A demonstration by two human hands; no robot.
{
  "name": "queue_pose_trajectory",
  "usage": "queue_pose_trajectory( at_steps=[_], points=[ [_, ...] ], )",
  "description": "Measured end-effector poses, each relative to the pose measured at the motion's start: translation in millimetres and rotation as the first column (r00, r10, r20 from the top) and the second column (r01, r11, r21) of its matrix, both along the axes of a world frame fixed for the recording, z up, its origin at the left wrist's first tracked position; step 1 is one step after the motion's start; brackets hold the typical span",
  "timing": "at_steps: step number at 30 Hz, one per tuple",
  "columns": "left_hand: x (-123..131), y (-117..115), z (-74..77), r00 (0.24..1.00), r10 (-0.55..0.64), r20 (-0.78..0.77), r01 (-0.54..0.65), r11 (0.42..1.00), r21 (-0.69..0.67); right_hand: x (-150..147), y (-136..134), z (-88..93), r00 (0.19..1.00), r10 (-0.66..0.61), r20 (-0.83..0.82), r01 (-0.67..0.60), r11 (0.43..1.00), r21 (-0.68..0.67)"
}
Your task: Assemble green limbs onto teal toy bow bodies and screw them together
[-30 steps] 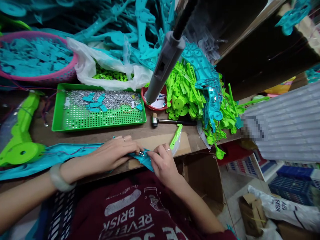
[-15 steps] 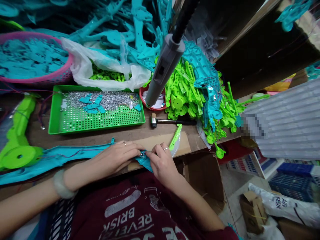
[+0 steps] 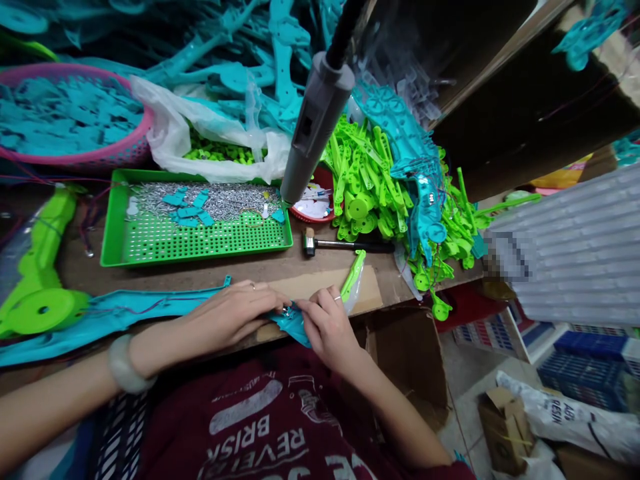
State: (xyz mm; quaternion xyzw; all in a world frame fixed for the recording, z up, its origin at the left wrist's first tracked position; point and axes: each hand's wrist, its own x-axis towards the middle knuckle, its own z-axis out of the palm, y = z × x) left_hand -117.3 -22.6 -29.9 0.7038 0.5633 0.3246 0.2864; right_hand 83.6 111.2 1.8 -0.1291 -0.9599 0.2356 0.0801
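Observation:
A long blue plastic shell lies along the bench's near edge, with a thin dark wire running inside it. My left hand rests over its right part, fingers closed and fingertips at a small metal piece near the shell's end. My right hand grips that end from the right, thumb and index finger pinched by the same metal piece. What the fingertips press on is too small to make out. A green plastic part adjoins the shell's left side.
A green tray holds small metal pieces and blue bits. A grey electric screwdriver hangs over a red bowl. A hammer and a curved green piece lie nearby. Green parts are heaped at right; a pink basket stands left.
The hanging screwdriver has swung a little to the left, uncovering more of the red bowl. Both hands stay at the shell's end with hardly any movement; the view has shifted slightly.

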Motion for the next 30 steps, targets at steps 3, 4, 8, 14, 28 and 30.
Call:
queue_pose_trajectory(
  at_steps=[3,4,8,14,28,30],
  points=[
    [0.9,-0.7,-0.6,1.0,0.004,-0.003,-0.004,1.0,0.011,-0.8,1.1,0.9,1.0,0.0,0.009,0.0,1.0,-0.022],
    [1.1,-1.0,-1.0,1.0,0.007,-0.009,-0.007,1.0,0.019,-0.9,1.9,1.2,1.0,0.002,0.014,-0.002,0.999,-0.032],
    [1.5,-2.0,-2.9,1.0,0.008,-0.03,-0.006,0.998,0.055,-0.9,5.8,3.4,0.999,0.032,0.029,-0.03,0.997,-0.075],
    [2.0,-2.2,-4.8,1.0,-0.005,-0.024,0.006,0.999,0.049,-0.7,4.7,4.9,0.999,0.0,0.036,0.006,0.986,-0.169],
    [2.6,-3.4,-5.3,0.997,-0.007,-0.074,0.015,0.994,0.106,-7.8,7.5,4.6,0.997,-0.031,0.076,0.046,0.98,-0.196],
    [2.6,-3.6,-6.0,0.997,-0.011,-0.077,0.019,0.995,0.099,-8.6,7.8,4.5,0.996,-0.04,0.085,0.057,0.976,-0.209]
  ],
)
